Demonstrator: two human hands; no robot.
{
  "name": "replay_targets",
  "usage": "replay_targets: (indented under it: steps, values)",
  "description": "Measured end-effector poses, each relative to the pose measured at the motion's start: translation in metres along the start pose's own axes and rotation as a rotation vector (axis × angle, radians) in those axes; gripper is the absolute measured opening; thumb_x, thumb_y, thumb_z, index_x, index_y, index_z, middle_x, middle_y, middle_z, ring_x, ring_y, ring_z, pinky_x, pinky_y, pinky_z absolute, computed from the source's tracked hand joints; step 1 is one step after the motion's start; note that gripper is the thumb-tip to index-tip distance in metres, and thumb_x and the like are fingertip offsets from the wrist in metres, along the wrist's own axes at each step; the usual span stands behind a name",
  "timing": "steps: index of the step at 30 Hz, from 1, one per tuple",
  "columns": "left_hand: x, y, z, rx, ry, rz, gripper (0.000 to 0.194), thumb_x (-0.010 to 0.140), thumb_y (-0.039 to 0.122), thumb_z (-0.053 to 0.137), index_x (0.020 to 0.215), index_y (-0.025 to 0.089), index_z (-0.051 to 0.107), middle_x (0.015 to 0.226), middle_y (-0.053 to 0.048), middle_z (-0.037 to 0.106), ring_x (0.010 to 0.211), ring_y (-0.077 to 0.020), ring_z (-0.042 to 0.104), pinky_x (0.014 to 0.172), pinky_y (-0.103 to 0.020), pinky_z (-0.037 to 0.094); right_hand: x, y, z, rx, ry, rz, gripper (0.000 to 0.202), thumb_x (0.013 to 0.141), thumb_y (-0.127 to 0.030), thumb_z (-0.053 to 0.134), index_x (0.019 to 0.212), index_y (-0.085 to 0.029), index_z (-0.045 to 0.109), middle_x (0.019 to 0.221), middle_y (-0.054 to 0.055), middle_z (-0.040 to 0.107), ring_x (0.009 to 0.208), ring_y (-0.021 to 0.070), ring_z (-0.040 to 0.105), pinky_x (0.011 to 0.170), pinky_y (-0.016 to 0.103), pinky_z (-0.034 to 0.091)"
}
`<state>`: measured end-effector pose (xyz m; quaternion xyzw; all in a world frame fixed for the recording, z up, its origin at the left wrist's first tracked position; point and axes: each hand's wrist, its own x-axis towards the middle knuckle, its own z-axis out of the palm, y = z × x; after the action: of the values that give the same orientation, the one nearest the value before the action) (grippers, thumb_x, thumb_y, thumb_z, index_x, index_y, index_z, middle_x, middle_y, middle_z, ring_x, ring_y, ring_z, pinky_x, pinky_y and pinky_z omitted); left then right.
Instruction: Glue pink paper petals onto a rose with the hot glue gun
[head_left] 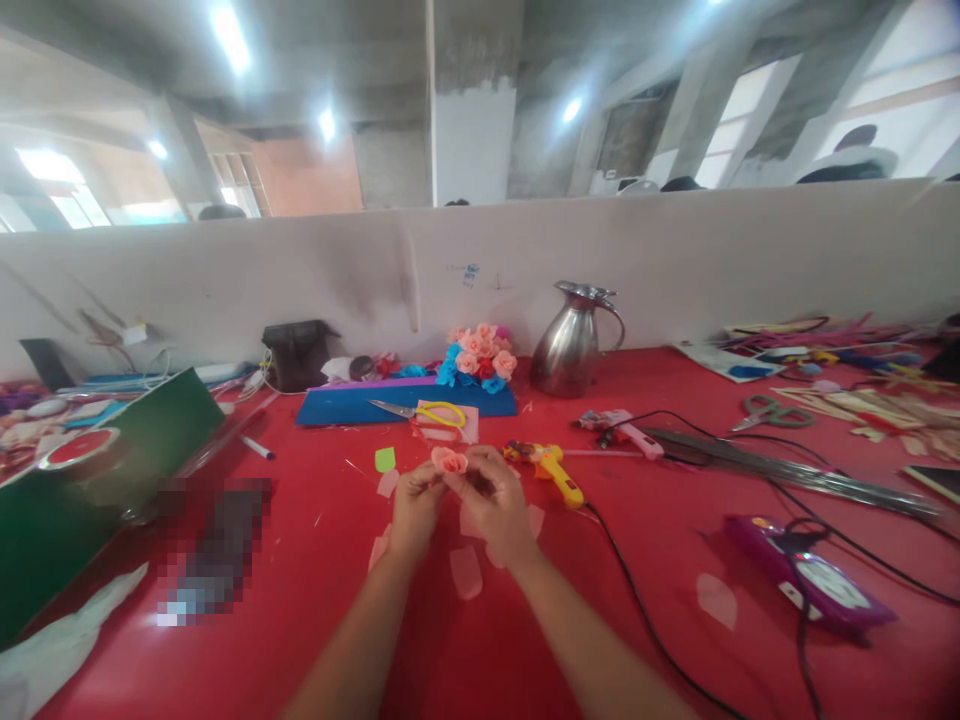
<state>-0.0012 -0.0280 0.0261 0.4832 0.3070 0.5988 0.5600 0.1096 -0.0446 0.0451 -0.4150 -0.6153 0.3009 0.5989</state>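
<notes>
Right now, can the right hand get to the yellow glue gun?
Probably yes: the yellow glue gun lies just beside the right hand, and nothing seems to block the way. But those fingers are on the pink flower, so they might need to let go first.

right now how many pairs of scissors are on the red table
2: the yellow-handled scissors lie partly on the blue board, beyond the pink rose; the green-handled scissors lie well right of the steel jug. Others may be hidden in clutter.
</notes>
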Motion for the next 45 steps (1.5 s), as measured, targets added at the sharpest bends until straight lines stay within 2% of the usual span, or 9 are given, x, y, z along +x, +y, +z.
replay_targets:
  steps: [3,8,12,19,23,28,32,39,45]
  values:
    - [0.001,-0.001,-0.001,0.019,0.034,-0.009,0.017,0.066,0.019,0.067,0.081,0.017,0.074,0.082,-0.006,0.071,0.081,-0.0205,0.063,0.08,-0.033,0.047,-0.001,0.001,0.001,0.028,0.014,0.028,0.015,0.075,-0.031,0.065,0.087,-0.022,0.062,0.088,0.003,0.054,0.069,0.0134,0.051,0.059,0.025,0.042]
    - [0.006,-0.011,-0.007,0.108,0.202,-0.044,0.014,0.062,0.021,0.069,0.074,0.015,0.072,0.076,-0.005,0.07,0.077,-0.0188,0.063,0.075,-0.031,0.048,-0.003,0.002,0.002,0.086,0.1,0.123,0.034,0.073,-0.032,0.066,0.102,-0.024,0.053,0.086,0.0,0.056,0.055,0.009,0.045,0.051,0.022,0.039]
    - [0.01,-0.016,-0.014,0.365,0.322,0.072,0.015,0.065,0.027,0.068,0.075,0.017,0.072,0.078,-0.006,0.071,0.078,-0.02,0.063,0.076,-0.033,0.048,-0.004,0.003,0.0,0.013,0.188,0.06,0.03,0.073,-0.03,0.065,0.099,-0.022,0.051,0.074,-0.003,0.051,0.052,0.0081,0.043,0.049,0.022,0.037]
    - [0.007,-0.012,-0.017,0.683,0.27,0.337,0.015,0.073,0.027,0.061,0.082,0.021,0.072,0.079,-0.006,0.071,0.076,-0.0189,0.063,0.073,-0.033,0.049,-0.008,0.001,-0.001,-0.133,0.198,-0.143,0.02,0.077,-0.025,0.062,0.095,-0.023,0.055,0.088,0.002,0.051,0.056,0.0085,0.043,0.05,0.023,0.04]
    - [0.006,-0.012,-0.016,0.716,0.259,0.364,0.015,0.074,0.026,0.06,0.081,0.021,0.072,0.078,-0.005,0.071,0.073,-0.018,0.062,0.07,-0.031,0.049,-0.007,0.0,-0.002,-0.175,0.204,-0.193,0.016,0.078,-0.021,0.061,0.093,-0.024,0.058,0.086,0.002,0.051,0.063,0.0112,0.047,0.055,0.025,0.042]
    - [0.005,-0.012,-0.015,0.683,0.276,0.301,0.014,0.074,0.025,0.06,0.08,0.02,0.071,0.076,-0.005,0.07,0.066,-0.015,0.06,0.062,-0.026,0.048,-0.006,-0.001,-0.003,-0.185,0.182,-0.204,0.005,0.081,-0.019,0.057,0.083,-0.022,0.06,0.085,0.002,0.049,0.062,0.0108,0.046,0.055,0.025,0.041]
    - [0.004,-0.01,-0.012,0.626,0.295,0.275,0.015,0.074,0.027,0.059,0.078,0.018,0.071,0.077,-0.004,0.07,0.067,-0.0148,0.062,0.063,-0.025,0.049,-0.005,-0.002,-0.003,-0.113,0.205,-0.127,0.003,0.081,-0.022,0.054,0.081,-0.021,0.057,0.082,0.002,0.052,0.067,0.0131,0.049,0.059,0.025,0.041]
    - [0.007,-0.014,-0.014,0.635,0.363,0.277,0.014,0.072,0.029,0.061,0.076,0.019,0.071,0.071,-0.003,0.069,0.064,-0.0151,0.061,0.063,-0.025,0.049,0.001,-0.001,-0.003,0.263,0.182,0.298,0.023,0.079,-0.043,0.053,0.075,-0.021,0.052,0.062,-0.003,0.052,0.049,0.0099,0.044,0.045,0.022,0.034]
    - [0.008,-0.016,-0.018,0.656,0.334,0.283,0.012,0.071,0.029,0.063,0.073,0.021,0.071,0.072,-0.003,0.07,0.066,-0.016,0.062,0.065,-0.026,0.048,0.007,0.004,-0.004,0.318,0.194,0.382,0.031,0.075,-0.051,0.054,0.07,-0.02,0.055,0.054,-0.002,0.051,0.044,0.0114,0.043,0.04,0.024,0.029]
